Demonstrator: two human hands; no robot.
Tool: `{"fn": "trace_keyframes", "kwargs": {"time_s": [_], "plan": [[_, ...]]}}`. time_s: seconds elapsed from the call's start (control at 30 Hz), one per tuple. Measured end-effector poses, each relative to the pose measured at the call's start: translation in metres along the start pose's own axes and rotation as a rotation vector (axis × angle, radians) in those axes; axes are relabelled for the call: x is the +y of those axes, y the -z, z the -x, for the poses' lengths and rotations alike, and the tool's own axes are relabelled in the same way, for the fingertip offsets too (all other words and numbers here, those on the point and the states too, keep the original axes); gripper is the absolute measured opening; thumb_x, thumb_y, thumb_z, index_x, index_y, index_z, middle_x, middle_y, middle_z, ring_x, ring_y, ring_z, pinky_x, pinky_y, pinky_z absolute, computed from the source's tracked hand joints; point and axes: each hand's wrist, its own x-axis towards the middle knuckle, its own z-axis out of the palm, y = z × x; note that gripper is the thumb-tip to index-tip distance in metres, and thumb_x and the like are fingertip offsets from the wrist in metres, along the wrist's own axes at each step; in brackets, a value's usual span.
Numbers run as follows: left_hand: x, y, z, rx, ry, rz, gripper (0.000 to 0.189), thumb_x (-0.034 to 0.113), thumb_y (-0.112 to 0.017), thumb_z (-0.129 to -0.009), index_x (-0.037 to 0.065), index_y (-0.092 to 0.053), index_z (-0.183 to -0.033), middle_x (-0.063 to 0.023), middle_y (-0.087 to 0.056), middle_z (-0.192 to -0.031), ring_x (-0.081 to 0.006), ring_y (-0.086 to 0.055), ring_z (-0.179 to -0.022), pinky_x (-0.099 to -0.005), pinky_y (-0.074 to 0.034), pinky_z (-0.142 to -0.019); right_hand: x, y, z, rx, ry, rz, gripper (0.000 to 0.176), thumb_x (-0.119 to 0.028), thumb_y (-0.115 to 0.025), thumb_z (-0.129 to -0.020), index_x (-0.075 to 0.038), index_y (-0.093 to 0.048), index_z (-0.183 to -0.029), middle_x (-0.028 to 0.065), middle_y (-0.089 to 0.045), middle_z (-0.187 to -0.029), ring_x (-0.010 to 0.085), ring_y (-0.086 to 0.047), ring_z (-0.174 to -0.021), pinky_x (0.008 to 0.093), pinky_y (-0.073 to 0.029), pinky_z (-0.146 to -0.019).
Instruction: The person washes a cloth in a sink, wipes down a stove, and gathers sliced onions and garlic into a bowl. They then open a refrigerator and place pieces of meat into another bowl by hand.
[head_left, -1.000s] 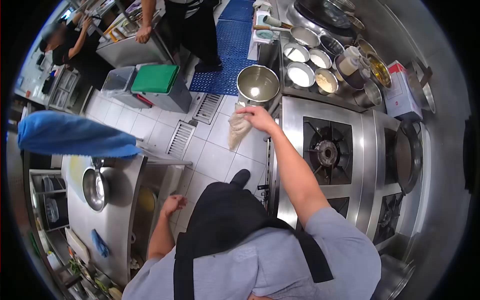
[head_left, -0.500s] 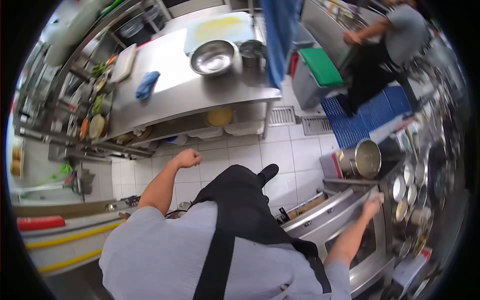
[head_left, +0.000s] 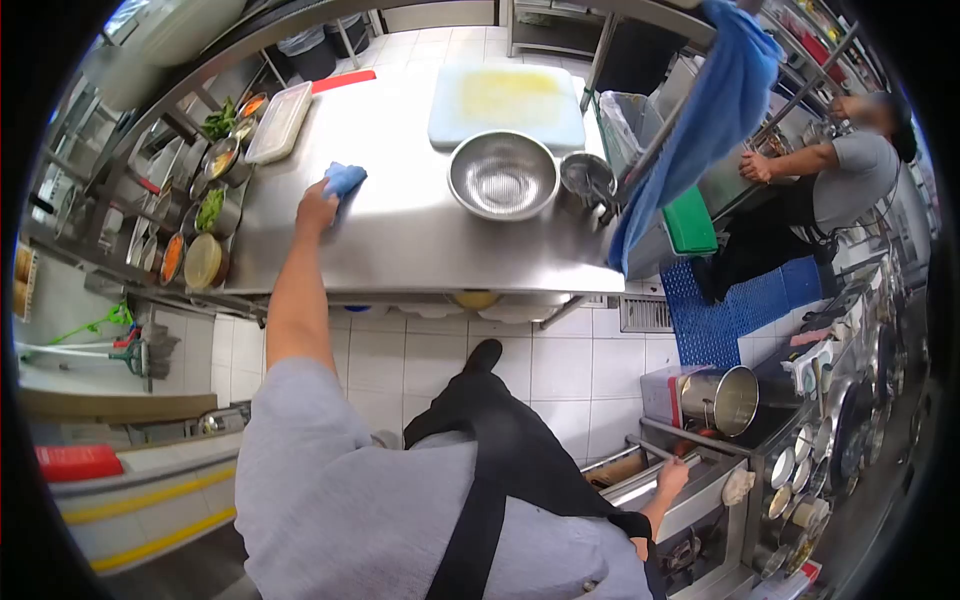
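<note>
My left hand point(head_left: 317, 209) is closed on a crumpled blue cloth point(head_left: 346, 179) lying on the stainless steel table point(head_left: 370, 250). At the lower right, my right hand point(head_left: 672, 478) is curled at the end of a metal bar handle point(head_left: 650, 447) on the front of the cooking unit; its fingers show only in part. Just to its right, a crumpled off-white cloth point(head_left: 738, 487) rests on the unit's edge, apart from the hand. Farther right along the table stands a perforated metal bowl point(head_left: 503, 175), with a metal pot point(head_left: 588, 178) beside it.
A stained cutting board point(head_left: 508, 105) lies at the table's back. Ingredient containers point(head_left: 208, 262) and a lidded tray point(head_left: 281, 123) line the left side. A blue towel point(head_left: 700, 130) hangs at right. A large pot point(head_left: 735, 400) stands near the stove. Another person point(head_left: 850, 180) works beyond.
My left hand has reached forward to the table and taken hold of the blue cloth. My right hand has let go of the off-white cloth and moved left to the bar handle.
</note>
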Motion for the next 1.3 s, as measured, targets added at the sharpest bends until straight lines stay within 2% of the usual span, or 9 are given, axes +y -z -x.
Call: {"fn": "trace_keyframes", "kwargs": {"time_s": [0.17, 0.23, 0.4, 0.5, 0.83, 0.97, 1.03, 1.17, 1.3], "plan": [[-0.067, -0.083, -0.044, -0.138, -0.023, -0.218, 0.044, 0.034, -0.055, -0.088, 0.016, -0.060, -0.128, -0.0219, -0.053, -0.132, -0.0363, -0.047, -0.125, -0.0465, -0.036, -0.107, -0.091, -0.016, 0.006, -0.103, 0.119, -0.062, 0.031, -0.027, -0.057, -0.088, -0.003, -0.070, -0.102, 0.0239, -0.067, -0.098, 0.0420, -0.063, -0.097, 0.0466, -0.049, -0.086], [-0.027, -0.109, -0.009, 0.154, -0.079, -0.031, 0.038, 0.035, -0.057, -0.089, 0.015, -0.065, -0.120, -0.0199, -0.055, -0.127, -0.0372, -0.049, -0.121, -0.0488, -0.037, -0.103, -0.143, -0.006, 0.006, -0.097, 0.224, -0.065, 0.031, -0.028, -0.056, -0.089, -0.005, -0.070, -0.105, 0.0235, -0.067, -0.098, 0.0433, -0.063, -0.095, 0.0466, -0.049, -0.086], [0.030, -0.097, 0.031, 0.036, -0.485, 0.045, 0.040, 0.020, -0.062, -0.087, 0.013, -0.061, -0.126, -0.0252, -0.055, -0.117, -0.0429, -0.049, -0.113, -0.0489, -0.039, -0.099, -0.241, -0.003, 0.001, -0.113, 0.187, -0.258, 0.034, -0.031, -0.056, -0.088, -0.005, -0.071, -0.104, 0.0202, -0.068, -0.102, 0.0376, -0.064, -0.099, 0.0431, -0.049, -0.088], [0.022, -0.068, 0.017, -0.250, -0.254, 0.058, 0.045, 0.024, -0.061, -0.089, 0.013, -0.057, -0.132, -0.0266, -0.052, -0.127, -0.0419, -0.049, -0.118, -0.0470, -0.041, -0.100, -0.257, -0.026, -0.008, -0.199, 0.265, -0.240, 0.034, -0.032, -0.056, -0.088, -0.006, -0.071, -0.105, 0.0186, -0.069, -0.101, 0.0366, -0.064, -0.098, 0.0421, -0.050, -0.089], [-0.011, -0.059, -0.036, 0.084, -0.056, -0.339, 0.043, 0.038, -0.055, -0.092, -0.002, -0.071, -0.100, -0.0238, -0.068, -0.099, -0.0362, -0.064, -0.091, -0.0462, -0.049, -0.085, -0.194, -0.046, -0.047, -0.346, 0.061, -0.217, 0.033, -0.031, -0.057, -0.087, -0.005, -0.072, -0.102, 0.0196, -0.069, -0.097, 0.0377, -0.065, -0.094, 0.0442, -0.050, -0.088], [0.165, -0.024, 0.016, -1.078, 0.407, -0.032, 0.036, 0.033, -0.060, -0.091, -0.001, -0.073, -0.087, -0.0124, -0.070, -0.080, -0.0206, -0.067, -0.076, -0.0330, -0.052, -0.072, -0.132, -0.062, -0.083, -0.424, -0.083, -0.158, 0.033, -0.032, -0.057, -0.087, -0.008, -0.072, -0.103, 0.0182, -0.068, -0.107, 0.0367, -0.063, -0.102, 0.0455, -0.049, -0.093], [0.249, -0.037, 0.073, -1.315, 0.053, -0.032, 0.035, 0.032, -0.063, -0.089, -0.001, -0.072, -0.090, -0.0109, -0.071, -0.084, -0.0190, -0.066, -0.078, -0.0318, -0.051, -0.075, -0.111, -0.066, -0.111, -0.495, -0.079, -0.144, 0.033, -0.033, -0.057, -0.088, -0.007, -0.072, -0.102, 0.0175, -0.068, -0.105, 0.0364, -0.063, -0.101, 0.0459, -0.049, -0.091], [0.510, -0.062, 0.167, -1.515, 0.003, -0.177, 0.042, 0.038, -0.058, -0.092, 0.006, -0.066, -0.118, -0.0155, -0.070, -0.097, -0.0280, -0.066, -0.093, -0.0376, -0.050, -0.088, -0.100, -0.041, -0.209, -0.626, 0.045, -0.044, 0.034, -0.033, -0.057, -0.088, -0.007, -0.072, -0.102, 0.0183, -0.068, -0.105, 0.0370, -0.063, -0.102, 0.0458, -0.048, -0.091], [0.548, -0.176, 0.197, -1.349, -0.364, 0.258, 0.036, 0.027, -0.060, -0.093, 0.008, -0.063, -0.123, -0.0125, -0.068, -0.095, -0.0188, -0.062, -0.087, -0.0328, -0.050, -0.078, -0.125, 0.001, -0.342, -0.532, 0.251, -0.127, 0.035, -0.037, -0.055, -0.089, -0.007, -0.071, -0.102, 0.0195, -0.068, -0.099, 0.0379, -0.064, -0.097, 0.0453, -0.049, -0.085]]}}
